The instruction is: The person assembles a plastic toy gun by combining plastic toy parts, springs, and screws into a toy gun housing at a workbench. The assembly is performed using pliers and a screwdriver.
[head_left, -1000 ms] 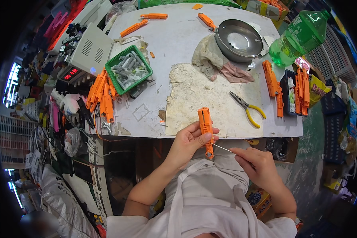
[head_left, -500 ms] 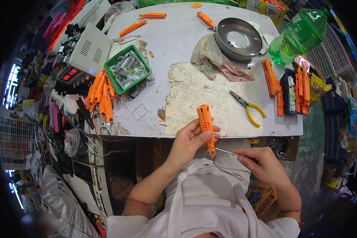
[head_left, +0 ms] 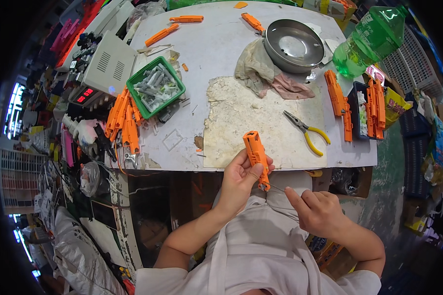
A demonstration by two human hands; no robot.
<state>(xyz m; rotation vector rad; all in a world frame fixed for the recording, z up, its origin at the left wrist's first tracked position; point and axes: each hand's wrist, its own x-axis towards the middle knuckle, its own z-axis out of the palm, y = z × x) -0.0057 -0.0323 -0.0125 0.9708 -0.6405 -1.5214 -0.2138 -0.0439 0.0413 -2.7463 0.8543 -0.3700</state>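
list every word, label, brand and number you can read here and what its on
I won't copy wording or numbers, only say where they stand:
White boxy device: red digits on its display.
Green bottle: pale characters.
White sack: dark print, blurred.
Yellow packet: print too small to read.

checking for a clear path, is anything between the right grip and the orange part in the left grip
Only a thin rod shows in the gap, running from the right grip toward the lower end of the orange part, held in the left grip. The pliers lie well clear of it.
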